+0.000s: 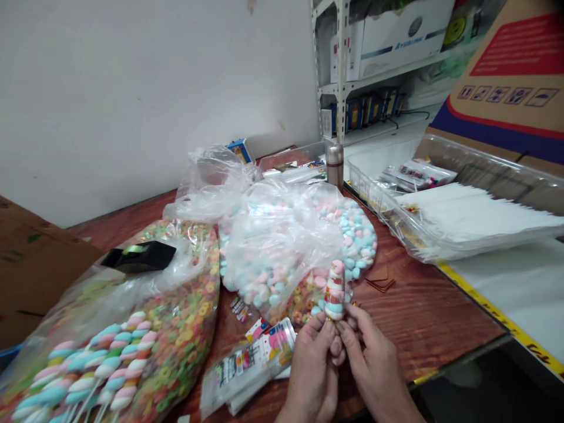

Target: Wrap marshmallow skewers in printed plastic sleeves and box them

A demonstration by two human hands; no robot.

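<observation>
My left hand (314, 361) and my right hand (373, 358) meet at the near edge of the wooden table (423, 311). Both pinch the bottom of a small wrapped candy skewer (335, 291) that stands upright, stacked with pink, white and blue pieces. Fingers of both hands are closed round its base. Just behind it lies a clear bag of pink and blue marshmallows (282, 247). A stack of printed wrappers (251, 361) lies to the left of my left hand.
A big bag of coloured ring candy and twisted marshmallow sticks (132, 346) fills the left, with a black tape dispenser (138, 257) on top. A clear tray with white sheets (467, 211) sits right. A metal flask (335, 164), shelves and cardboard boxes stand behind.
</observation>
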